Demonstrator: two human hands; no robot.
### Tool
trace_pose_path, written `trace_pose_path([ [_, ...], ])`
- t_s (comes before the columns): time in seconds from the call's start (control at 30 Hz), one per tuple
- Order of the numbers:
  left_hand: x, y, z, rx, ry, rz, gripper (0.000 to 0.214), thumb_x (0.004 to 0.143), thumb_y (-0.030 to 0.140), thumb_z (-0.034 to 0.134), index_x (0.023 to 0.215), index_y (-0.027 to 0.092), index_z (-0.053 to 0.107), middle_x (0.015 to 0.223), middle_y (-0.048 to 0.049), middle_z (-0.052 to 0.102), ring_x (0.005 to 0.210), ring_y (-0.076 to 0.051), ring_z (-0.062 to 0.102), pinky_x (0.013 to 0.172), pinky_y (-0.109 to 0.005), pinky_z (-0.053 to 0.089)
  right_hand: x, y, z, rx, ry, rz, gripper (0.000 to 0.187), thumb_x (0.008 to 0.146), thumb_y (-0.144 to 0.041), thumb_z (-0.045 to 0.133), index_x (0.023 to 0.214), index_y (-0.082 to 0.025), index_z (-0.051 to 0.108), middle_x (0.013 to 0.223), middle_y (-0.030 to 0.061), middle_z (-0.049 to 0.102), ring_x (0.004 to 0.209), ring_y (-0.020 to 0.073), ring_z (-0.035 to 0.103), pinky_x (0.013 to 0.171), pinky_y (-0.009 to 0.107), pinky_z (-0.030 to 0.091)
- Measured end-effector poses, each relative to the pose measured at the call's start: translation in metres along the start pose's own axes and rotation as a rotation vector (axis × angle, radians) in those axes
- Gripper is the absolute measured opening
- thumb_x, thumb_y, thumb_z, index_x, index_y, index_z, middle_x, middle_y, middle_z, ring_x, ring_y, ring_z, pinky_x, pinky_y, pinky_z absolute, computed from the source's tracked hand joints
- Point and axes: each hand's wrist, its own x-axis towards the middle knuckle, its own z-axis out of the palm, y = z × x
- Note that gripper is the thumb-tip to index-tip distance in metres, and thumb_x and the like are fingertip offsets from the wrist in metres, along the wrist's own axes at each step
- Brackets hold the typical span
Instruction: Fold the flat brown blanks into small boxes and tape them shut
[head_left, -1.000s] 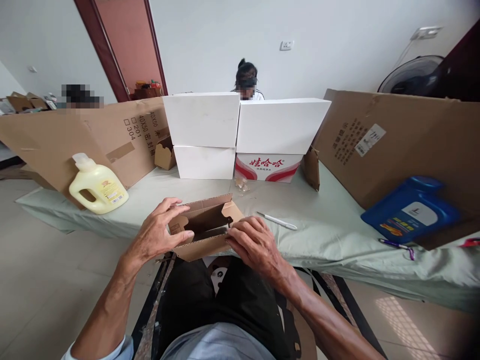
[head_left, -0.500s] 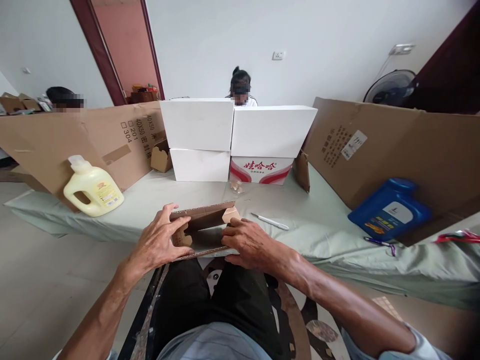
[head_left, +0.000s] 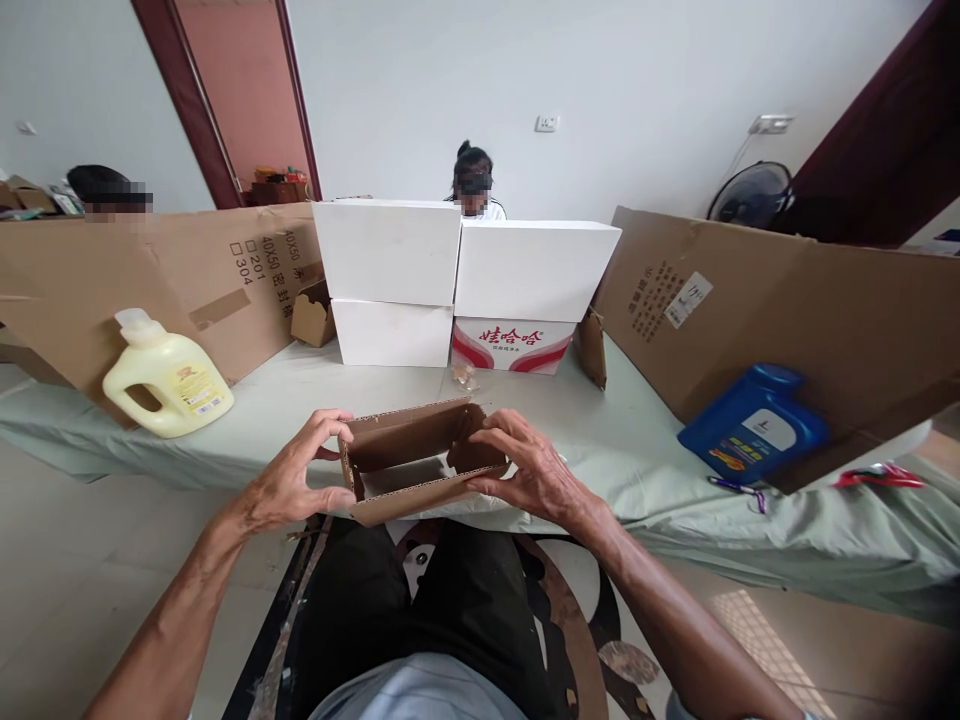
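Sitting in dark trousers (head_left: 356, 600) at the near edge of a cloth-covered table (head_left: 637, 430), the person holds an open-topped cardboard carton (head_left: 427, 497) by its two ends. Half a second ago the right hand (head_left: 536, 465) had its fingers bunched inside the right end; now it spreads wide across that end, thumb along the near wall and fingertips over the rim. The left hand (head_left: 292, 475) is likewise spread in a C-shape, with its thumb at the near left corner and its fingers at the far one, so the carton is lightly spanned rather than clenched.

The notched left flap that showed inside has gone from sight, and the long walls stand further apart, so the carton appears more squared up. It lies at the table's near edge; whether it rests on the cloth or is held just above, I cannot tell. Nor is it clear whether the pale patch inside is its floor or cloth.

Further out, a pale yellow detergent jug (head_left: 172, 385) is on the left and a blue jug (head_left: 754, 430) leans on the right. Beyond the carton are a crumpled clear packet (head_left: 465, 377) and stacked white boxes (head_left: 386, 250), and past those sits another person (head_left: 484, 209).
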Motion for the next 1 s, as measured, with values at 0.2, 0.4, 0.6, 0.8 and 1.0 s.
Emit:
trace_pose_path([
  [0.2, -0.004, -0.010, 0.011, -0.071, 0.074, -0.051, 0.079, 0.062, 0.046, 0.103, 0.125, 0.030, 0.058, 0.145, -0.0097, 0.062, 0.129, -0.031, 0.068, 0.115, -0.050, 0.059, -0.008, 0.014, 0.014, 0.201, 0.184, 0.104, 0.056, 0.099, -0.066, 0.076, 0.137, -0.025, 0.067, 0.116, 0.0094, 0.064, 0.103, 0.0267, 0.063, 0.087, 0.041, 0.058],
  [0.4, 0.001, -0.027, 0.032, 0.005, 0.488, -0.120, 0.085, 0.060, 0.058, 0.102, 0.123, 0.029, 0.052, 0.141, -0.0099, 0.063, 0.127, -0.034, 0.068, 0.114, -0.055, 0.058, -0.014, 0.018, 0.031, 0.415, 0.298, 0.298, 0.060, 0.093, -0.065, 0.084, 0.137, -0.027, 0.069, 0.117, 0.0076, 0.068, 0.106, 0.0249, 0.066, 0.091, 0.038, 0.058],
  [0.6, 0.017, -0.045, 0.042, 0.064, 0.777, -0.150, 0.081, 0.068, 0.063, 0.096, 0.125, 0.028, 0.052, 0.123, -0.0066, 0.063, 0.116, -0.031, 0.069, 0.109, -0.056, 0.060, -0.035, 0.022, 0.058, 0.642, -0.002, 0.503, 0.039, 0.092, -0.056, 0.081, 0.101, -0.019, 0.074, 0.092, 0.0026, 0.070, 0.082, 0.0202, 0.064, 0.071, 0.029, 0.054],
  [0.8, 0.049, -0.027, 0.042, 0.038, 0.806, -0.223, 0.085, 0.072, 0.065, 0.091, 0.137, 0.026, 0.052, 0.133, -0.0129, 0.066, 0.117, -0.038, 0.070, 0.108, -0.064, 0.059, -0.042, 0.025, 0.052, 0.478, 0.020, 0.540, 0.034, 0.089, -0.053, 0.080, 0.097, -0.021, 0.075, 0.096, 0.0049, 0.075, 0.090, 0.0247, 0.068, 0.080, 0.035, 0.060],
  [1.0, 0.075, -0.032, 0.033, 0.073, 0.743, -0.329, 0.041, 0.083, 0.067, 0.075, 0.103, 0.032, 0.068, 0.103, 0.0025, 0.075, 0.096, -0.031, 0.076, 0.084, -0.050, 0.067, -0.050, 0.039, -0.020, 0.441, 0.439, 0.604, 0.034, 0.094, -0.057, 0.075, 0.092, -0.022, 0.077, 0.093, 0.0055, 0.079, 0.089, 0.0259, 0.074, 0.078, 0.036, 0.063],
])
